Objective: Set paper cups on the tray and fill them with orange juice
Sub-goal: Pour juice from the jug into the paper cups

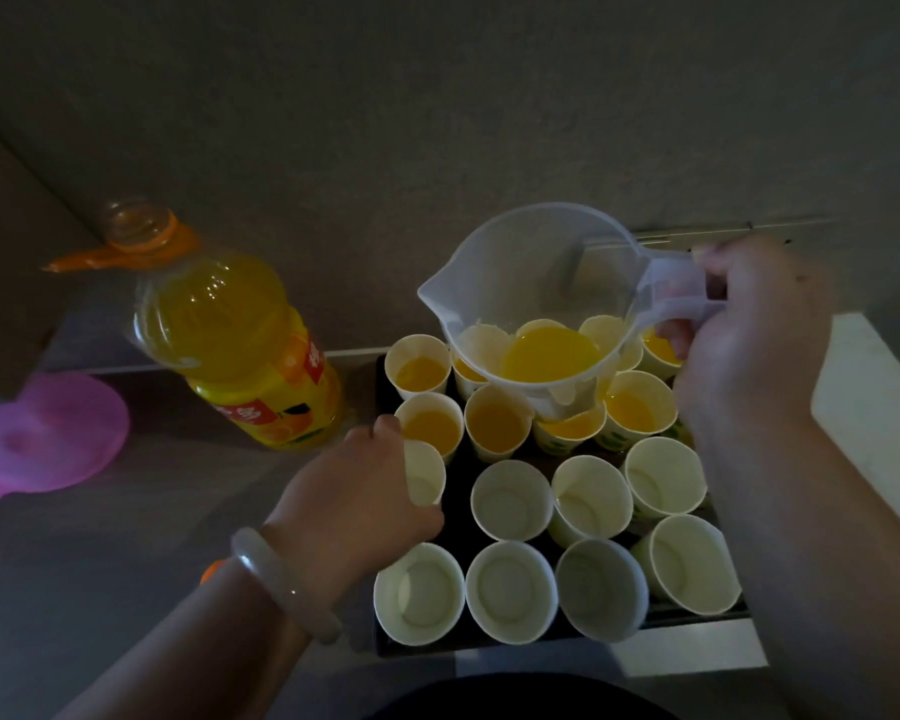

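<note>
A black tray (461,491) holds several white paper cups. The far rows, such as one cup (421,370), contain orange juice; the near rows, such as one cup (510,498), are empty. My right hand (749,324) grips the handle of a clear plastic jug (536,304), which hovers above the far cups with some juice in its bottom. My left hand (357,485) holds an empty cup (424,472) at the tray's left edge. An uncapped orange juice bottle (235,335) stands to the left of the tray.
A pink silicone funnel (42,433) lies at the far left of the dark counter. A wall rises right behind the tray. A white surface (874,402) borders the tray on the right. An orange object (210,570) peeks out beside my left wrist.
</note>
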### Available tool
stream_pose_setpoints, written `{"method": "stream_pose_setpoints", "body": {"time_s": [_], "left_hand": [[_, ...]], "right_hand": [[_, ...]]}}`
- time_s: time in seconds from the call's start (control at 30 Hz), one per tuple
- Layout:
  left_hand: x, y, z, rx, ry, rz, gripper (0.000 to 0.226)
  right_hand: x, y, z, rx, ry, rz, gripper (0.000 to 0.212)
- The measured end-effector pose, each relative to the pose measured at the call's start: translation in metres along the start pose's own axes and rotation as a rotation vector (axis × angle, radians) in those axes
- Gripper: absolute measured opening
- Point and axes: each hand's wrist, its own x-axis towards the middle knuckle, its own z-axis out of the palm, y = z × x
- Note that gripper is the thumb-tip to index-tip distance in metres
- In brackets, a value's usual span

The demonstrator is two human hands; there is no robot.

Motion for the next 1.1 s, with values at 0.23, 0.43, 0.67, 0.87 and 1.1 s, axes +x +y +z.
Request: {"method": "stream_pose_setpoints", "body": {"time_s": [0.23, 0.43, 0.67, 0.87, 1.1], "left_hand": [[0.000, -0.005, -0.035, -0.187, 0.116, 0.062, 0.048], [0.008, 0.005, -0.037, -0.302, 0.313, 0.196, 0.064], [0.017, 0.009, -0.027, -0.362, 0.341, 0.261, 0.081], [0.018, 0.013, -0.027, -0.354, 0.359, 0.257, 0.086], [0.017, 0.013, -0.030, -0.384, 0.316, 0.236, 0.086]], "right_hand": [[0.001, -0.007, 0.001, -0.032, -0.032, -0.094, 0.042], [0.008, -0.015, 0.003, -0.098, -0.183, -0.252, 0.033], [0.018, -0.022, 0.010, -0.369, -0.265, -0.485, 0.038], [0.019, -0.035, 0.016, -0.527, -0.338, -0.729, 0.043], [0.015, -0.047, 0.028, -0.618, -0.381, -0.963, 0.038]]}}
